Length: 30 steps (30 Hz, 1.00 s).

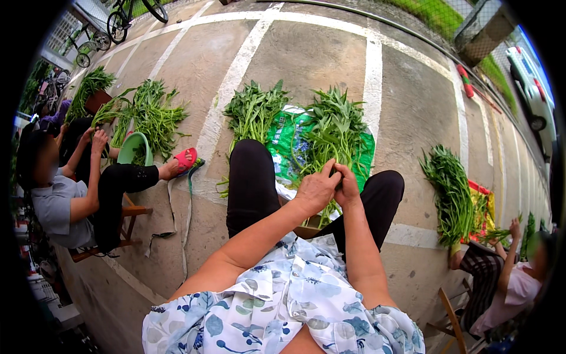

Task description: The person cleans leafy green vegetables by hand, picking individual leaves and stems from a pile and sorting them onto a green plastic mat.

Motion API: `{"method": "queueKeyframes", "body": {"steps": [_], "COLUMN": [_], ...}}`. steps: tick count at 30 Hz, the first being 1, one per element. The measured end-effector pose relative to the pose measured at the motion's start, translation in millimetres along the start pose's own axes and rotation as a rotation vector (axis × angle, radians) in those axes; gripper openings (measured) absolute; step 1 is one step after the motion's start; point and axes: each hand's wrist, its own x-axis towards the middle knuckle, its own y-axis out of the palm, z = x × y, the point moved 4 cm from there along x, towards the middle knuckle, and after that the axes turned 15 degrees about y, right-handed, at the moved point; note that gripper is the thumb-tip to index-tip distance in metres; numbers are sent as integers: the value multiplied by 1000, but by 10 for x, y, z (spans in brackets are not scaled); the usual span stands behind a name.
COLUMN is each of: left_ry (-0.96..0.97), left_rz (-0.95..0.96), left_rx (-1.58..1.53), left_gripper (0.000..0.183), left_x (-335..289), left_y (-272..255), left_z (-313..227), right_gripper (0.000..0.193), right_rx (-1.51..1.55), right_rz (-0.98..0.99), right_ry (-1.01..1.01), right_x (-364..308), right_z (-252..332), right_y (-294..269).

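My left hand (314,193) and my right hand (348,185) meet between my knees, fingers closed and pinching together. Green stems (328,213) of a long-stemmed leafy vegetable, which looks like water spinach, show just below them; my fingers hide most of what they grip. Beyond my hands lies a large leafy bunch (336,127) of the same greens on a green and white plastic sack (283,144). Another bunch (252,112) rests at the sack's left side, past my left knee.
At left, a seated person (65,203) handles greens over a light green basin (135,148), beside a heap of greens (154,112). At right, another seated person (513,283) works near a tall pile (449,194). Straps (187,221) lie on the paving. Bicycles (118,26) stand far left.
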Motion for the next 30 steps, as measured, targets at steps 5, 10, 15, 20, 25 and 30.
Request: {"method": "queueKeyframes", "body": {"steps": [5, 10, 15, 20, 25, 30], "left_ry": [-55, -46, -174, -99, -231, -575], "left_rz": [-260, -157, -2, 2, -126, -401], "left_rx": [-424, -498, -758, -507, -787, -1107], "left_gripper": [47, 73, 70, 67, 59, 34], "left_x": [-149, -192, -210, -312, -467, -590], "left_y": [51, 218, 296, 193, 126, 179], "left_z": [189, 466, 462, 556, 860, 1112], "right_gripper": [10, 8, 9, 16, 21, 22], "right_rx": [-84, -158, 27, 249, 361, 423], "right_rz": [-136, -80, 85, 276, 406, 498], "right_ry": [-194, -176, -148, -204, -276, -300], "right_x": [-13, -62, -149, -315, -458, -549], "right_z": [94, 80, 133, 376, 560, 651], "right_y": [-17, 112, 218, 177, 82, 32]}}
